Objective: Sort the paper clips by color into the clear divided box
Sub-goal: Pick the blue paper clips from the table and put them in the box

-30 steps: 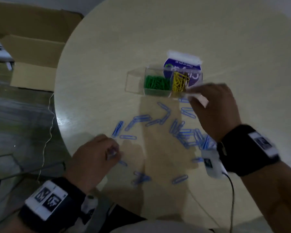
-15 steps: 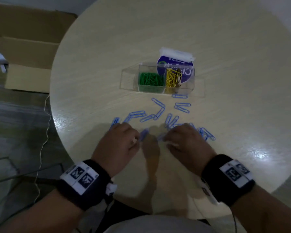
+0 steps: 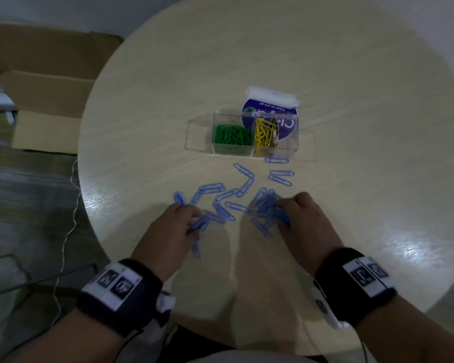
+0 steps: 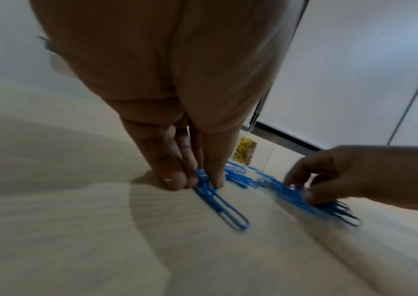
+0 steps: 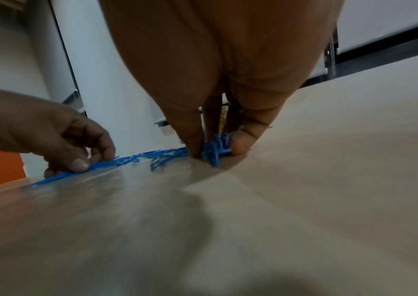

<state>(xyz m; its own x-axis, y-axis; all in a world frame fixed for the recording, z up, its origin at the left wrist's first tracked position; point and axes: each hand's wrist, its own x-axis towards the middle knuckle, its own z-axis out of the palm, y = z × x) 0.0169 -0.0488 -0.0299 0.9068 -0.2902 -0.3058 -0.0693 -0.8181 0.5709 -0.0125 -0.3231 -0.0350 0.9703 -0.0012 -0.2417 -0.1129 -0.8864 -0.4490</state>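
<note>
Head view: the left hand (image 3: 168, 237) pinches a bunch of blue clips (image 3: 202, 222) on the table (image 3: 351, 205); the right hand (image 3: 307, 226) pinches another (both blurred). Beyond them, the clear box (image 3: 291, 149) holds green and yellow clips.

Between your 2 hands a strip of bare round table (image 3: 351, 74) runs forward, but loose blue paper clips (image 3: 243, 183) litter it all the way to the clear divided box (image 3: 291, 150). Your left hand (image 3: 168, 233) and right hand (image 3: 306, 226) each sit on a clump of those clips. A wipes packet (image 3: 271, 96) stands touching the box's far side, blocking approach from behind. The tabletop right of the box and the far half lie open. A cardboard box (image 3: 50, 100) stands off the table's left edge.
</note>
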